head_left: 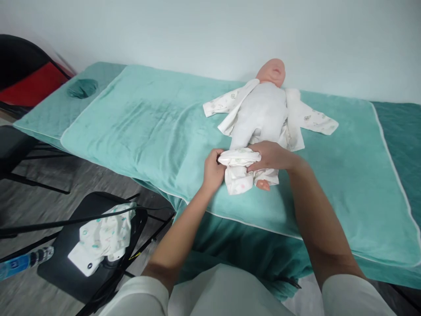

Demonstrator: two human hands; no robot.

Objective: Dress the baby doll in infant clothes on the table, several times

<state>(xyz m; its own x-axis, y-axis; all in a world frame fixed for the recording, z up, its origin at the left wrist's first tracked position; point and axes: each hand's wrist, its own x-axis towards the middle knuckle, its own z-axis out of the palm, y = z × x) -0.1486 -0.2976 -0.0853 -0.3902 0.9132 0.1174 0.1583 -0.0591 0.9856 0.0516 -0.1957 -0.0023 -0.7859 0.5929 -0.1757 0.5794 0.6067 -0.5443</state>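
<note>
A: Head view, hands?
B: Left hand and right hand both clutch bunched white trousers at the doll's legs, on the bed.
A: Progress?
B: Trousers sit low, by judgement; one foot bare; jacket open.

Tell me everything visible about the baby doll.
The baby doll lies on its back on the teal towel, bare pinkish head toward the wall. Its soft white body shows inside an open patterned top, sleeves spread. Bunched white trousers sit at its hips; the left hand and right hand grip their waistband. One bare foot pokes out.
</note>
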